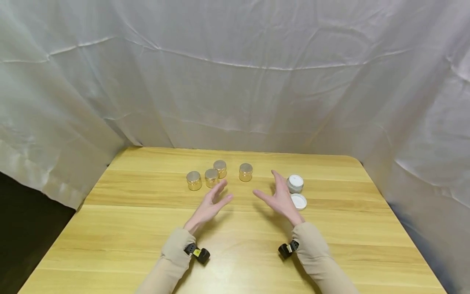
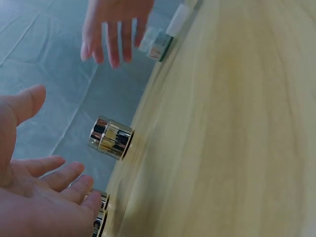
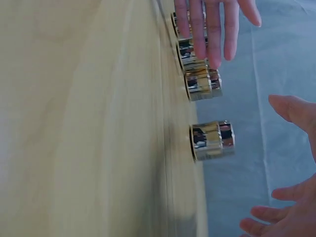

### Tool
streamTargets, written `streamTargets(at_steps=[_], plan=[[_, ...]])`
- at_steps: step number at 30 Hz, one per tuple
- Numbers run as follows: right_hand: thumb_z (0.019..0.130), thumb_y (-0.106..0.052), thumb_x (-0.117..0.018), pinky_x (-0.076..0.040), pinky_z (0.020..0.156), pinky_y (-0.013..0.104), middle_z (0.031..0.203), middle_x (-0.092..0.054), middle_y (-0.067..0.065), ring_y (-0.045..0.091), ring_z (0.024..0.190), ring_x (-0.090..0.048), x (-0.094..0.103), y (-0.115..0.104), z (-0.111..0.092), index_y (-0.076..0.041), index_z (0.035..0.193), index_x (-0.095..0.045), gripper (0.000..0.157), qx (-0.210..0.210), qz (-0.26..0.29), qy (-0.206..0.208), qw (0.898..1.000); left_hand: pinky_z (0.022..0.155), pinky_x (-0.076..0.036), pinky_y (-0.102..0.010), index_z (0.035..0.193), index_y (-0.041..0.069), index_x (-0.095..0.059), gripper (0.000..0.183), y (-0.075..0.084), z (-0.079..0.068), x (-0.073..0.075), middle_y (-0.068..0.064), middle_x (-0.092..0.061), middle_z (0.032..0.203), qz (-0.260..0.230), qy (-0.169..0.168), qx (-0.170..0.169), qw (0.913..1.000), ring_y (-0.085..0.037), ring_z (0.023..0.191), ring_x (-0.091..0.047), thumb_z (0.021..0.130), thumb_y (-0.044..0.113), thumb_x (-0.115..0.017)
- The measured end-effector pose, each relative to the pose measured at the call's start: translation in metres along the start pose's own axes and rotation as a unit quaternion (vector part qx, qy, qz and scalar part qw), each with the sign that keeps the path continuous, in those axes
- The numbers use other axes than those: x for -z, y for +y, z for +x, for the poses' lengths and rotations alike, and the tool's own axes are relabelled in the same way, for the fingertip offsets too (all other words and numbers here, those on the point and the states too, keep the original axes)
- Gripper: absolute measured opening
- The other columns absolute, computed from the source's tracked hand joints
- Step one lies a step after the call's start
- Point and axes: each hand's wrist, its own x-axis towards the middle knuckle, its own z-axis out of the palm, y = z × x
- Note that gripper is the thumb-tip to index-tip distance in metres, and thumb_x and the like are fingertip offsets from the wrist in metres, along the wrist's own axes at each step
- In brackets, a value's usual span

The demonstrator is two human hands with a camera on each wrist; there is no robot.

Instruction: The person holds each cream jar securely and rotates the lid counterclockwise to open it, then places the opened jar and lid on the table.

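Observation:
My left hand (image 1: 208,208) hovers over the table with fingers straight and thumb apart, holding nothing. It is nearest to a group of gold jars, a left one (image 1: 193,181), a middle one (image 1: 211,178) and a rear one (image 1: 220,169). Facing it, my right hand (image 1: 282,201) is likewise spread and holds nothing. Between the hands, farther back, stands another gold jar (image 3: 212,140) with its lid on. Just right of my right hand is a glass jar (image 1: 295,184) with a white top. A round white lid (image 1: 299,201) lies in front of that jar.
The wooden table (image 1: 235,253) ends at the back against a pale hanging curtain (image 1: 235,102), which also closes in both sides. A dark area (image 1: 25,220) shows beyond the left edge. Each wrist wears a small black camera (image 1: 201,255).

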Motion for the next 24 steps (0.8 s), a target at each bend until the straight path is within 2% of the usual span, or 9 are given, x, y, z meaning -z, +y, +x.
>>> streamTargets(at_steps=[5, 13, 20, 24], plan=[[0.087, -0.049, -0.073, -0.024, 0.125, 0.062, 0.166, -0.02, 0.022, 0.042, 0.153, -0.023, -0.01, -0.003, 0.016, -0.007, 0.161, -0.014, 0.104, -0.006, 0.003, -0.021, 1.0, 0.129, -0.018, -0.054, 0.159, 0.005, -0.02, 0.071, -0.001, -0.002, 0.0, -0.016, -0.021, 0.168, -0.028, 0.015, 0.005, 0.9995, -0.036, 0.156, -0.018, 0.102, 0.024, -0.058], [0.084, -0.045, -0.077, -0.032, 0.123, 0.059, 0.163, -0.028, 0.022, 0.044, 0.147, -0.034, -0.024, -0.006, 0.04, -0.003, 0.159, -0.018, 0.104, -0.012, 0.044, -0.031, 0.998, 0.129, -0.018, -0.053, 0.159, 0.006, -0.02, 0.071, -0.001, -0.003, 0.001, -0.016, -0.022, 0.167, -0.036, 0.021, 0.009, 0.9991, -0.035, 0.156, -0.02, 0.102, 0.025, -0.058], [0.084, -0.04, -0.079, -0.041, 0.118, 0.057, 0.161, -0.033, 0.022, 0.045, 0.142, -0.042, -0.034, -0.008, 0.056, -0.003, 0.158, -0.021, 0.101, -0.02, 0.058, -0.034, 0.998, 0.129, -0.017, -0.053, 0.16, 0.006, -0.018, 0.071, -0.002, -0.005, 0.002, -0.015, -0.021, 0.168, -0.049, 0.023, 0.016, 0.9984, -0.035, 0.156, -0.019, 0.103, 0.023, -0.057], [0.083, -0.036, -0.08, -0.041, 0.118, 0.056, 0.16, -0.033, 0.023, 0.046, 0.141, -0.042, -0.038, -0.01, 0.062, -0.003, 0.158, -0.02, 0.102, -0.021, 0.075, -0.038, 0.996, 0.129, -0.017, -0.054, 0.16, 0.007, -0.018, 0.071, -0.002, -0.006, 0.002, -0.015, -0.021, 0.168, -0.05, 0.023, 0.018, 0.9983, -0.034, 0.156, -0.019, 0.102, 0.025, -0.057]])
